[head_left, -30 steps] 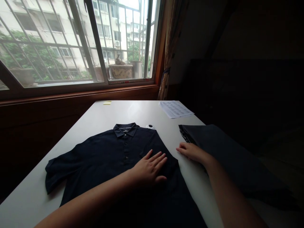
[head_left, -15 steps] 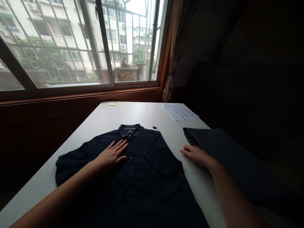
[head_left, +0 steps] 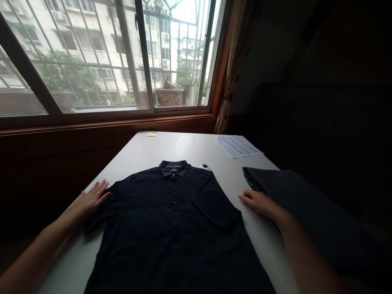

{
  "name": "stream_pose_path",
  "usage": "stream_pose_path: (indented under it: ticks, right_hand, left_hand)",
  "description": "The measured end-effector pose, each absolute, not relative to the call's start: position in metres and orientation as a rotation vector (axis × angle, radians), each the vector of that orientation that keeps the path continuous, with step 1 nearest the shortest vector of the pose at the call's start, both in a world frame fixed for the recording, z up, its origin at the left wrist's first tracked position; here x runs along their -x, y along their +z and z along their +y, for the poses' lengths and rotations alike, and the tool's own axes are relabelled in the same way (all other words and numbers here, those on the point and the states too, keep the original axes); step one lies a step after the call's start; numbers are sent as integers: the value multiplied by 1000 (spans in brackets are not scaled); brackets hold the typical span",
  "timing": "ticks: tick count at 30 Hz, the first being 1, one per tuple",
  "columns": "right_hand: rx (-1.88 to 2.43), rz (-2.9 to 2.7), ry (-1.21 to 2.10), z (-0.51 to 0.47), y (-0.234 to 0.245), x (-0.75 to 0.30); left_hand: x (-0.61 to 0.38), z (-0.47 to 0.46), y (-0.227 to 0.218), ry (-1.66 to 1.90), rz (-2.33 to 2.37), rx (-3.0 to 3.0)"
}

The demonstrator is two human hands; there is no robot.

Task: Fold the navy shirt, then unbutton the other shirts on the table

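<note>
A dark navy short-sleeved shirt (head_left: 153,228) lies front up and buttoned on the white table (head_left: 190,149), its collar towards the window. My left hand (head_left: 93,198) is open, fingers stretched, at the outer edge of the sleeve on the left. Part of that sleeve is hidden beneath the hand and forearm. On the other side, my right hand (head_left: 259,201) rests on the table with its fingers curled in and nothing visible in them. It sits between the shirt's right-hand sleeve and a dark folded cloth (head_left: 300,204).
Printed sheets (head_left: 239,146) lie at the table's far right, and a yellow sticky note (head_left: 151,134) near its far left. A small white object with a dark centre (head_left: 205,167) is beside the collar. Beyond stand a barred window (head_left: 150,61) and a tied curtain (head_left: 228,96).
My left hand has moved left from the shirt's chest to the sleeve edge, and that sleeve now lies differently. My right hand keeps its place by the folded cloth. The view has shifted slightly.
</note>
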State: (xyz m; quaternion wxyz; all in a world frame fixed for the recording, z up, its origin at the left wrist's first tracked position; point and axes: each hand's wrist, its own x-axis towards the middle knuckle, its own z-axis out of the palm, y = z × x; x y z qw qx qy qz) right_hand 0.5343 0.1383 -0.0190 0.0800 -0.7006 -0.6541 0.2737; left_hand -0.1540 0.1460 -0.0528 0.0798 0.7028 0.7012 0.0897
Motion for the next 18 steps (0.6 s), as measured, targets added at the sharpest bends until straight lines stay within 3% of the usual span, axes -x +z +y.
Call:
stream_pose_path:
  ticks: [5, 12, 18]
  right_hand:
    - [2104, -1949, 801, 141, -24, -536]
    - [2105, -1939, 778, 143, -30, -539]
    - [2116, -1953, 767, 144, -31, -539]
  left_hand:
    - [195, 124, -43, 792, 2264, -1841]
    - [192, 117, -37, 545, 2288, -1822]
    - [179, 119, -35, 601, 2292, -1878]
